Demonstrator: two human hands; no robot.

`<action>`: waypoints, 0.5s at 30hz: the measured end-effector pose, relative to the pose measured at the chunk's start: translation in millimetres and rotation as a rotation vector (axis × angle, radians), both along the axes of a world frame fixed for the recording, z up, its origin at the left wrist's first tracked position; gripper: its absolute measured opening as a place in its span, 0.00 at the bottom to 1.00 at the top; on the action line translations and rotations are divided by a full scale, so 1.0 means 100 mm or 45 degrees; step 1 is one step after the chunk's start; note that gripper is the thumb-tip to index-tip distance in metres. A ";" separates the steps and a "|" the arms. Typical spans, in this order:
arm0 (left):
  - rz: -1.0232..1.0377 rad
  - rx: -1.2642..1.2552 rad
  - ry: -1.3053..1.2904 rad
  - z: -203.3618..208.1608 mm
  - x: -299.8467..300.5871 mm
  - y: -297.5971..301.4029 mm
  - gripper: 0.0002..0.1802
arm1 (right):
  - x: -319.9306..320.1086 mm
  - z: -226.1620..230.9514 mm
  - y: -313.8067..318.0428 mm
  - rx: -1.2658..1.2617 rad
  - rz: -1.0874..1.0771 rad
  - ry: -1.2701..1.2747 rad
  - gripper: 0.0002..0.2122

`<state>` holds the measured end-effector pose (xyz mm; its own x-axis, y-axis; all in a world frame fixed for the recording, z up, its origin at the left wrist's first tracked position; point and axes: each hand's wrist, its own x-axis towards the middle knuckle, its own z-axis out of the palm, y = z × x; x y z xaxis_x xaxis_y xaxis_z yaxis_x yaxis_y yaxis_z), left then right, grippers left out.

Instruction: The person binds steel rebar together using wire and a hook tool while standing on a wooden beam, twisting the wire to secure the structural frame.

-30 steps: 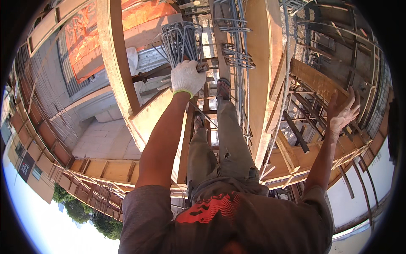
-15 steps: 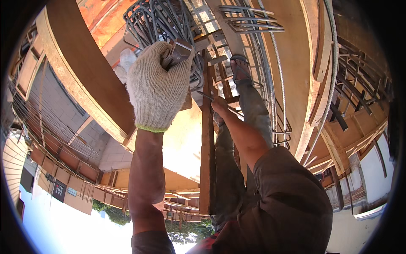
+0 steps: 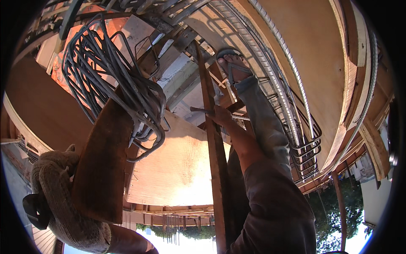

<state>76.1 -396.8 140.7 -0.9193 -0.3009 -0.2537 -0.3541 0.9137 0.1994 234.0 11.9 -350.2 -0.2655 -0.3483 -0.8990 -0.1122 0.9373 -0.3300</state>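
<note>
My left hand (image 3: 63, 199), in a knitted whitish glove, is low at the far left with its fingers curled. A dark flat piece (image 3: 37, 211) sticks out beside the fist; its kind is unclear. Right beside the glove is the edge of a brown wooden board (image 3: 101, 169). Bent steel stirrups (image 3: 122, 89) lie in a bundle across the upper part of that board. My bare right hand (image 3: 221, 115) is closed round a thin metal bar with a flared end (image 3: 201, 110), near a long upright timber (image 3: 215, 152).
My sandalled foot (image 3: 237, 67) stands on the boards, right of the timber. Ribbed steel bars (image 3: 281, 91) run along the right side, with more stirrups (image 3: 307, 156) around their lower end. A sunlit plywood sheet (image 3: 173, 169) lies in the middle. Curved wooden formwork (image 3: 351, 80) rises at right.
My left hand has swung from the upper middle down to the far left, away from the stirrups. My view has shifted, bringing the stirrups left. The right hand keeps its hold on the bar.
</note>
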 end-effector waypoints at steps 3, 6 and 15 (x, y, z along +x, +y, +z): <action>0.543 0.174 0.017 0.07 0.17 0.04 0.15 | -0.08 0.41 -0.07 0.039 0.034 0.096 0.23; 0.777 0.469 0.153 -0.11 0.01 0.12 0.12 | -0.31 0.98 -0.18 0.168 0.097 0.025 0.20; 0.934 0.498 0.203 -0.09 -0.18 0.17 0.14 | -0.78 2.21 -0.72 0.043 0.114 -0.158 0.16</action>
